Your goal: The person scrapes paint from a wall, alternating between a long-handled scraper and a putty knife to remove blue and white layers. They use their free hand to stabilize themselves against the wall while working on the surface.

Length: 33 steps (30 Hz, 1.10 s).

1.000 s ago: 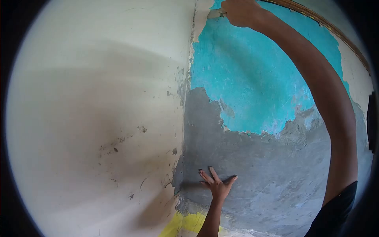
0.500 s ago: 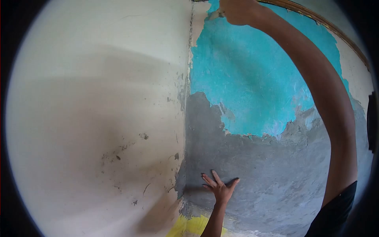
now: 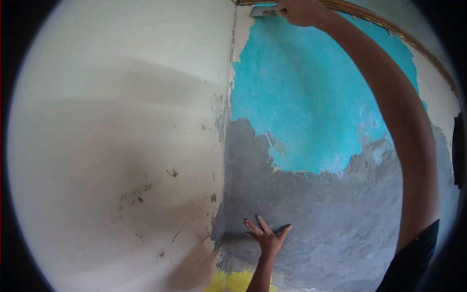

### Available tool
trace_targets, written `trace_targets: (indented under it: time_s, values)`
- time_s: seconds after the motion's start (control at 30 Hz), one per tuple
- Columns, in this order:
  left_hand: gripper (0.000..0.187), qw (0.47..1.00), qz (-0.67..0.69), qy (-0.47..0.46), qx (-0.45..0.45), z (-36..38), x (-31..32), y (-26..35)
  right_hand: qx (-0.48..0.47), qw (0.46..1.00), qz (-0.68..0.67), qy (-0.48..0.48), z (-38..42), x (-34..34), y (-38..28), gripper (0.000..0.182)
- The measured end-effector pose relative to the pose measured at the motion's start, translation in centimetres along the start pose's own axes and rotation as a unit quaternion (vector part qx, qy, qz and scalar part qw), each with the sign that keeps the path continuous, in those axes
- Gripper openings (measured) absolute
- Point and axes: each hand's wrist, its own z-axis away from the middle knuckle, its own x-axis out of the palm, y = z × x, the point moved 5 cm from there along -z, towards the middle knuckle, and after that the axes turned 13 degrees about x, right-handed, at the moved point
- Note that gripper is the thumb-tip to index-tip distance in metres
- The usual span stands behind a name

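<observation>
My left hand (image 3: 269, 239) lies with fingers spread against the grey bare plaster (image 3: 311, 209), low down near the corner. High up, my right hand (image 3: 300, 11) is closed round the handle of a scraper (image 3: 261, 11). Its flat metal blade points left and lies at the upper left border of the turquoise paint (image 3: 311, 97), beside a strip of pale coating (image 3: 241, 39). Part of the handle is hidden in my fingers. The turquoise patch has ragged edges above the grey plaster.
A cream wall (image 3: 121, 121) with dark scuffs and chips meets this wall at the corner on the left. Brown wooden trim (image 3: 389, 29) runs along the top. Yellow paint (image 3: 236, 281) shows at the bottom. A dark object (image 3: 458, 151) stands at the right edge.
The scraper's blade is now plainly in view, near the top of the turquoise paint. The camera view has shifted slightly. My left hand stays spread on the plaster.
</observation>
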Motion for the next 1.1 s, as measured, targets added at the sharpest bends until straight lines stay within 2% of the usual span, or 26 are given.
trace_targets:
  time_s: [0.03,0.1,0.13,0.17,0.2,0.23,0.27,0.3,0.53,0.63,0.67,0.7,0.73,0.77,0.8,0.9,0.97,1.0,1.03,1.07,1.1]
  values:
    - [0.132,1.000,0.006,-0.005,-0.007,0.0,0.1,0.1,0.128,0.985,0.106,-0.048,-1.1,1.0,0.3,0.025]
    - [0.133,1.000,0.003,-0.014,-0.018,0.1,0.1,-0.3,0.124,0.982,0.128,-0.058,-1.3,0.6,0.3,0.026]
    - [0.133,1.000,0.000,-0.006,-0.005,0.3,0.4,-0.5,0.012,0.999,0.037,-0.019,-0.6,-0.5,0.5,0.027]
    - [0.133,1.000,-0.002,0.003,0.011,0.2,0.4,-0.5,-0.098,0.993,-0.052,0.025,0.3,-2.4,0.5,0.028]
    - [0.133,1.000,-0.001,0.005,0.012,0.1,0.5,-0.6,-0.127,0.991,-0.035,-0.035,0.2,-3.7,1.0,0.030]
    - [0.133,1.000,0.004,0.002,0.009,0.0,0.4,-0.6,-0.130,0.990,-0.033,-0.034,0.0,-4.5,-0.2,0.030]
    - [0.133,1.000,0.009,-0.002,0.004,0.1,0.4,-0.5,-0.014,0.995,0.057,-0.078,-0.5,-4.1,-0.2,0.031]
    - [0.133,1.000,0.011,-0.002,0.002,0.1,0.3,-0.4,0.104,0.976,0.146,-0.121,-0.5,-4.0,0.1,0.031]
    - [0.132,1.000,-0.001,-0.001,0.013,0.0,0.4,-0.4,0.062,0.985,0.133,-0.095,-1.0,-2.7,0.4,0.032]
    - [0.132,1.000,-0.006,-0.002,0.016,0.0,0.0,-0.6,0.085,0.975,0.154,-0.134,-0.2,-2.4,1.8,0.032]
    - [0.132,1.000,0.004,-0.001,0.014,0.0,0.1,-0.3,-0.065,0.996,0.019,-0.058,0.0,-2.4,2.2,0.030]
    - [0.132,1.000,0.007,0.001,0.012,0.0,0.3,-0.2,-0.212,0.970,-0.117,0.019,0.6,-2.9,2.1,0.029]
    - [0.132,1.000,-0.002,-0.006,0.009,0.1,0.3,-0.3,-0.212,0.970,-0.117,0.017,0.2,-2.2,1.3,0.029]
    - [0.133,1.000,-0.014,-0.011,0.007,0.0,0.2,-0.5,-0.067,0.996,0.012,-0.050,-0.9,-1.0,-0.3,0.029]
    - [0.133,1.000,-0.015,-0.006,0.008,-0.3,0.3,-0.2,0.078,0.981,0.142,-0.111,-1.6,-0.6,-0.5,0.028]
    - [0.132,1.000,0.001,-0.017,-0.001,0.1,0.0,-0.5,0.088,0.976,0.155,-0.123,-1.1,-1.6,-0.7,0.027]
    - [0.132,1.000,0.000,-0.017,-0.002,0.0,0.1,-0.4,0.058,0.979,0.163,-0.104,-0.8,-1.8,1.8,0.029]
    - [0.132,1.000,0.002,-0.016,-0.003,-0.2,0.2,-0.5,-0.097,0.993,0.025,-0.063,-0.2,-2.3,2.3,0.030]
    - [0.132,1.000,0.006,-0.013,0.001,-0.1,0.2,-0.5,-0.246,0.962,-0.116,-0.021,1.4,-4.5,-0.5,0.032]
    - [0.132,1.000,0.010,-0.012,0.005,0.0,0.2,-0.5,0.060,0.980,0.127,-0.138,-0.1,-3.1,0.1,0.035]
    - [0.132,1.000,0.010,-0.014,0.005,0.0,0.2,-0.5,0.060,0.980,0.128,-0.140,-0.2,-3.1,-0.2,0.035]
